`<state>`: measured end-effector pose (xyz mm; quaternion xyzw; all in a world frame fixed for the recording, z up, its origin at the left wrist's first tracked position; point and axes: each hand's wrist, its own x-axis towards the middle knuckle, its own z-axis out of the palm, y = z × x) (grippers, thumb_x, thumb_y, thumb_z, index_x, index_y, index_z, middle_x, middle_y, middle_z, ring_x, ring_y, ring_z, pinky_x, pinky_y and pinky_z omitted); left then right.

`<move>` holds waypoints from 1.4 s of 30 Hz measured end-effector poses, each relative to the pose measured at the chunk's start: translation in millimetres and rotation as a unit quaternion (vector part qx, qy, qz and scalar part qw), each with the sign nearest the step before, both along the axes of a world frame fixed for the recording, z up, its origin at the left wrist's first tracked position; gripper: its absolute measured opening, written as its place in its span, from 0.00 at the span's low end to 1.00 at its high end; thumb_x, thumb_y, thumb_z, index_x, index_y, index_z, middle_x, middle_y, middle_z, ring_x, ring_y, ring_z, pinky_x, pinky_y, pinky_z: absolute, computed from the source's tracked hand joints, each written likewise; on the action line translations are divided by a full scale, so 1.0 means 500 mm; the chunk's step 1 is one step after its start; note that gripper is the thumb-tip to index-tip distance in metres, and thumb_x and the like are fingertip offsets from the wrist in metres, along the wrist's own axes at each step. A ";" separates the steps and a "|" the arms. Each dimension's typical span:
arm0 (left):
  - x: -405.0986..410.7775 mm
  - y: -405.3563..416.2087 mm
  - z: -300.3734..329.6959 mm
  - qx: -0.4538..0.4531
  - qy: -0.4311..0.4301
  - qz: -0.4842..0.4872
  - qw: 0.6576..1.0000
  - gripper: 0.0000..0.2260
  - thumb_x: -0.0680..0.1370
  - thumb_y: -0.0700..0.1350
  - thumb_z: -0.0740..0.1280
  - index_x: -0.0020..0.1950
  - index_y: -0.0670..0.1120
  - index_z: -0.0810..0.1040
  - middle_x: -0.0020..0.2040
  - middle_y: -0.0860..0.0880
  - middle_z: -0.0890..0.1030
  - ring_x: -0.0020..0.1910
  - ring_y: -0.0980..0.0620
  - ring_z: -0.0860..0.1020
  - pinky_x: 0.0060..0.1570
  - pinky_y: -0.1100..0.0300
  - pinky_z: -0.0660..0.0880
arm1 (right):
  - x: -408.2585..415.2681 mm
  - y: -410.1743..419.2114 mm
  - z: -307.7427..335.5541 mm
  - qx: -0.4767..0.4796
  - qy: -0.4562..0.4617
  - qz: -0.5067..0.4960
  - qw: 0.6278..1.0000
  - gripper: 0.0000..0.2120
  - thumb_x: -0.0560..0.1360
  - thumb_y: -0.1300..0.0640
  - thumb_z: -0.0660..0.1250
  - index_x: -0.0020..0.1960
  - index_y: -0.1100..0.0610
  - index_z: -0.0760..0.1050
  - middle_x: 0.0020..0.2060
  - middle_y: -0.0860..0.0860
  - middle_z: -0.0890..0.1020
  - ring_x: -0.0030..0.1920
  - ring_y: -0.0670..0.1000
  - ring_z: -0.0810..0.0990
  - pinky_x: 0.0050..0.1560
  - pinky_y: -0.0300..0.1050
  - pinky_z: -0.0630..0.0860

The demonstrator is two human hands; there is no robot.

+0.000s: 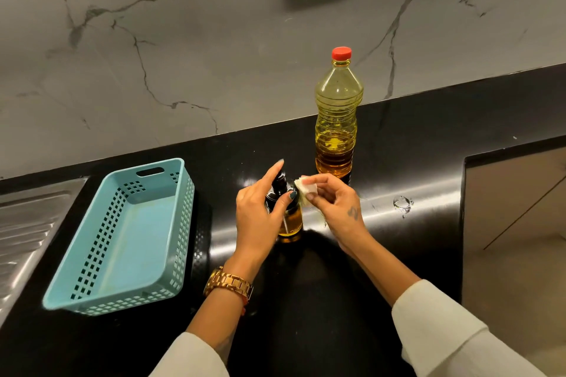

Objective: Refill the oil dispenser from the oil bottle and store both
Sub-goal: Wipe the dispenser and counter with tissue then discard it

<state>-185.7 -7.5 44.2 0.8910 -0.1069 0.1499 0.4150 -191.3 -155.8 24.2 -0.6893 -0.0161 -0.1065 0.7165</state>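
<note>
While the left hand (260, 214) is clamping around the dark neck of the oil dispenser (289, 217), which is standing upright on the black counter (398, 162) just right of the blue basket (122, 239), the right hand (333, 202) is pinching a folded white tissue (306, 188) against the dispenser's shoulder. The capped oil bottle (337, 119) is standing upright behind the dispenser and further right of the basket, so the refill appears finished and the wiping step is in hand. The next move is likely calling for lifting both containers into the basket, which is sitting empty.
</note>
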 end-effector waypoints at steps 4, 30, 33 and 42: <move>0.002 0.002 0.004 0.005 0.003 -0.015 1.000 0.26 0.76 0.47 0.67 0.67 0.65 0.61 0.54 0.61 0.73 0.54 0.57 0.68 0.53 0.64 0.63 | -0.027 0.000 -0.043 0.012 0.045 -0.001 0.999 0.16 0.72 0.67 0.67 0.53 0.48 0.73 0.51 0.50 0.82 0.54 0.44 0.80 0.56 0.42 0.77; 0.013 0.021 0.004 -0.072 0.073 -0.043 0.994 0.15 0.73 0.45 0.71 0.59 0.52 0.75 0.51 0.51 0.73 0.54 0.54 0.75 0.55 0.62 0.73 | 0.043 0.010 -0.003 -0.026 0.035 0.007 0.999 0.13 0.75 0.65 0.65 0.55 0.52 0.78 0.51 0.49 0.83 0.54 0.45 0.80 0.57 0.41 0.77; 0.010 0.020 0.001 -0.084 0.070 -0.042 0.993 0.17 0.73 0.44 0.71 0.62 0.51 0.74 0.55 0.51 0.76 0.56 0.56 0.75 0.56 0.63 0.73 | 0.032 0.010 0.014 -0.001 -0.010 0.005 1.000 0.13 0.74 0.67 0.66 0.55 0.54 0.78 0.53 0.50 0.82 0.55 0.43 0.80 0.55 0.36 0.76; 0.007 0.019 0.008 -0.134 0.110 -0.052 0.984 0.15 0.75 0.42 0.69 0.59 0.54 0.73 0.56 0.55 0.77 0.53 0.66 0.74 0.48 0.76 0.72 | -0.008 0.005 -0.069 0.066 0.056 -0.003 0.996 0.13 0.73 0.69 0.66 0.49 0.52 0.79 0.50 0.49 0.83 0.54 0.49 0.81 0.53 0.42 0.78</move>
